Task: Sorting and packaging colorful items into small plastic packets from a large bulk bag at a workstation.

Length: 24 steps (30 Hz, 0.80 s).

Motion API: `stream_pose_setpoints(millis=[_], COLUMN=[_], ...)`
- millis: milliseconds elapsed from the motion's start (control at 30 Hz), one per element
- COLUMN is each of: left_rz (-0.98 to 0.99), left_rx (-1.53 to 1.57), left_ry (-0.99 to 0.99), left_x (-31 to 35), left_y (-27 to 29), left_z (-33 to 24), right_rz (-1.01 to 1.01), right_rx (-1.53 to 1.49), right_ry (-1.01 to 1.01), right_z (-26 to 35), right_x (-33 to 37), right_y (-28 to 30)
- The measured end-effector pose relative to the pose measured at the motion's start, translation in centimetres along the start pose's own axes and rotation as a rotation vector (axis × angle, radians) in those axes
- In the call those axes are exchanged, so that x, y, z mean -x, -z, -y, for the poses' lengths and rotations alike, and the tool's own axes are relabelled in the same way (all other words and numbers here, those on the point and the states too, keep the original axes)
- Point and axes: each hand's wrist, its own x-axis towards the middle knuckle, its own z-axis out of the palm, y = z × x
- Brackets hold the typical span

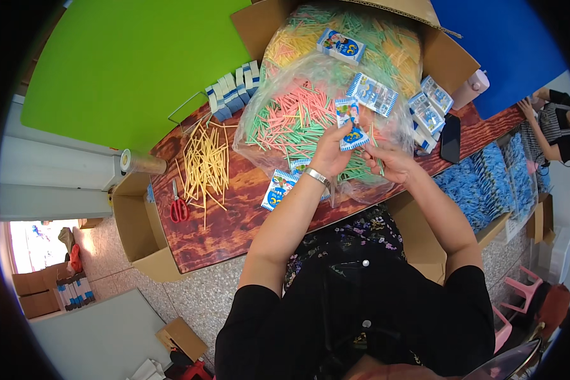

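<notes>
My left hand (329, 152) is closed on a small blue-and-white packet (349, 120), held upright over a big clear plastic bag (247, 136). Just right of the packet's lower end, my right hand (391, 162) has its fingers pinched together. Thin coloured sticks show at those fingertips, but I cannot make out whether they are gripped or lie behind. Pink and green thin sticks (294, 117) fill the near part of the bag. Similar packets lie on it, one (372, 95) beyond my hands and another (341, 45) farther back. Below my left wrist, a packet (278, 190) rests on the table.
Yellow sticks (206, 161) are heaped on the red-brown wooden table (247, 234), beside red-handled scissors (179, 209). Upright packets (231, 92) stand in a row at the back left. More packets (429, 107) and a black phone (450, 139) lie right. A person (551, 120) is at far right.
</notes>
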Motion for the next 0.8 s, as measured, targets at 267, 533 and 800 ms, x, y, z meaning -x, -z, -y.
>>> stream_pose_setpoints(millis=[267, 533, 800], left_rz=[-0.055, -0.087, -0.180], left_rx=[-0.103, -0.149, 0.281], left_ry=[0.063, -0.125, -0.100], left_x=[-0.5, 1.2, 7.6], left_y=[0.0, 1.0, 0.2], left_z=[-1.2, -2.4, 2.9], right_rz=[-0.048, -0.006, -0.243], right_rx=[0.165, -0.186, 0.308], right_ry=[-0.002, 0.078, 0.565], right_z=[0.3, 0.6, -1.3], right_x=[-0.5, -1.7, -4.1], right_y=[-1.5, -1.6, -6.8])
